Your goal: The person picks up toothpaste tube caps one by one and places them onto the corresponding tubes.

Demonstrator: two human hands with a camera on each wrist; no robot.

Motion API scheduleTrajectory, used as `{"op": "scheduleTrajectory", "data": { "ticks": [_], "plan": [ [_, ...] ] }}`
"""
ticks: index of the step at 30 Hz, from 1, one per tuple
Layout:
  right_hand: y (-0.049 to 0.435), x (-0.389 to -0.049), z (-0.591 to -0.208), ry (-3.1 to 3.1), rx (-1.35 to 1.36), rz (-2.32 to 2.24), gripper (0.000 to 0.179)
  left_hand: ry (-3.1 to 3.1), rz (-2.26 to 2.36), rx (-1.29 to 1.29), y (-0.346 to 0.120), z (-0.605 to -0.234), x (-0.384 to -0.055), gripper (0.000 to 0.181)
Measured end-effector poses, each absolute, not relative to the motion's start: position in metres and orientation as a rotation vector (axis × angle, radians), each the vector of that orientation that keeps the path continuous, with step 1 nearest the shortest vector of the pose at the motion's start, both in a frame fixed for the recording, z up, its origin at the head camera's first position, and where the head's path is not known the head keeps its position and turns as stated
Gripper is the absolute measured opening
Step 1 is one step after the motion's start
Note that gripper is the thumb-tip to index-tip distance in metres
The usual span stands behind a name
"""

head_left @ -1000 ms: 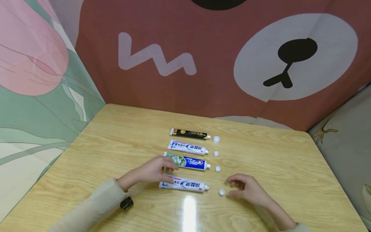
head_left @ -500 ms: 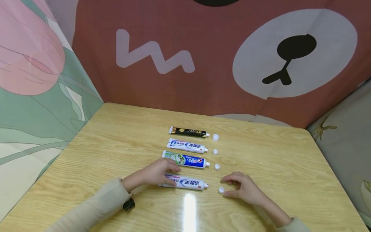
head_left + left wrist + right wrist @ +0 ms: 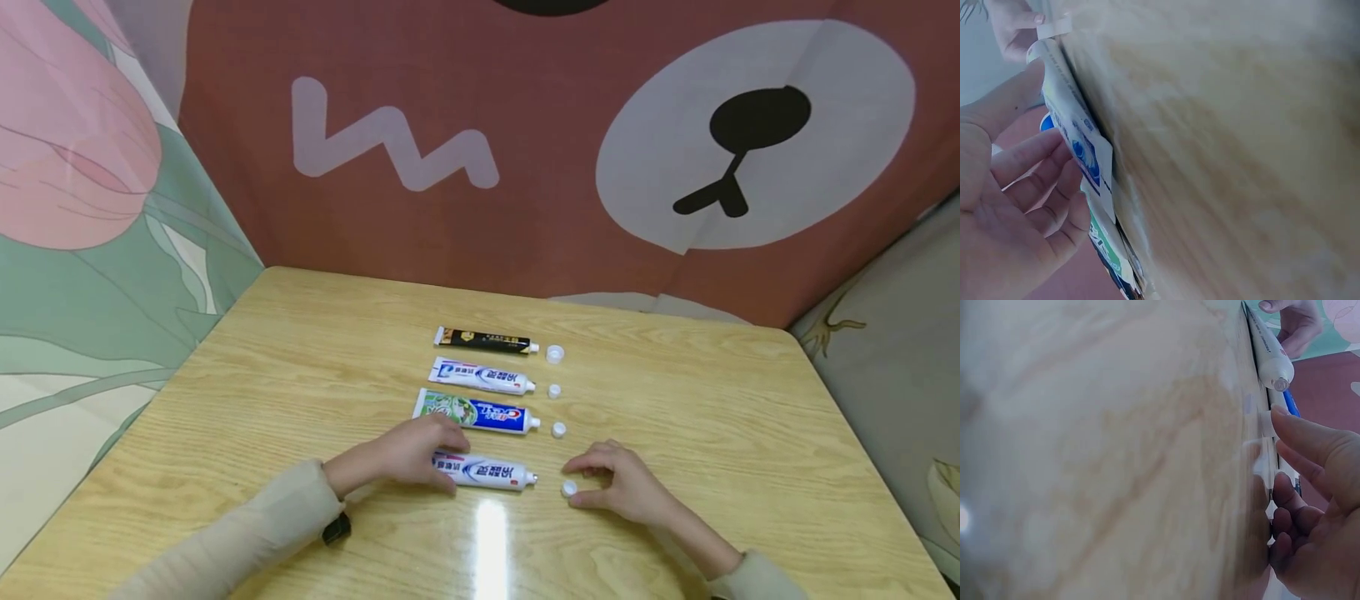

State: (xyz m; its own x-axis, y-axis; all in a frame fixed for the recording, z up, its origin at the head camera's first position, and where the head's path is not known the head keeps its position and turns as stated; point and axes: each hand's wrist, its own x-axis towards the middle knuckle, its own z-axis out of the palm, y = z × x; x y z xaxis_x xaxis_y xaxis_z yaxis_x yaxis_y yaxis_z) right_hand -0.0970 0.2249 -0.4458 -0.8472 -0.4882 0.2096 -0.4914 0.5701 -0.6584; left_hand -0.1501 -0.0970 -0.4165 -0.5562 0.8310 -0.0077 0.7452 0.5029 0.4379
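Observation:
A white-and-blue toothpaste tube (image 3: 487, 472) lies nearest on the table, its bare nozzle toward the right. My left hand (image 3: 420, 454) straddles its tail end, thumb along the near edge and curled fingers at the far edge, hiding that end. In the left wrist view, the fingers (image 3: 1054, 181) bend against the tube (image 3: 1075, 119). A small white cap (image 3: 569, 489) lies right of the nozzle. My right hand (image 3: 622, 487) is around this cap: the thumb seems to touch it, while the index fingertip is slightly apart on its far side.
Behind the near tube lie a blue-and-green toothpaste tube (image 3: 487, 414), another white-and-blue tube (image 3: 483, 376) and a black tube (image 3: 487, 341). White caps (image 3: 558, 430) lie beside their nozzles. The wooden table (image 3: 337, 333) meets a printed wall (image 3: 450, 242) at the back.
My left hand has moved slightly right and down, its thumb shifting to the tube's near edge. My right hand has moved left until its thumb and index finger flank the cap.

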Motion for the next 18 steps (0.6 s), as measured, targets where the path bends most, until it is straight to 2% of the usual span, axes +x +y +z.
{"op": "scheduleTrajectory", "data": {
  "ticks": [12,18],
  "plan": [
    [0.2235,-0.0968,-0.4468,-2.823,0.854,1.177,0.028,2.587,0.417,1.338,-0.0904,-0.4172,-0.1477,0.048],
    [0.2229,-0.0959,-0.4456,-2.788,0.892,1.179,0.026,2.588,0.416,1.244,-0.091,-0.4168,-0.1479,0.048]
  ]
}}
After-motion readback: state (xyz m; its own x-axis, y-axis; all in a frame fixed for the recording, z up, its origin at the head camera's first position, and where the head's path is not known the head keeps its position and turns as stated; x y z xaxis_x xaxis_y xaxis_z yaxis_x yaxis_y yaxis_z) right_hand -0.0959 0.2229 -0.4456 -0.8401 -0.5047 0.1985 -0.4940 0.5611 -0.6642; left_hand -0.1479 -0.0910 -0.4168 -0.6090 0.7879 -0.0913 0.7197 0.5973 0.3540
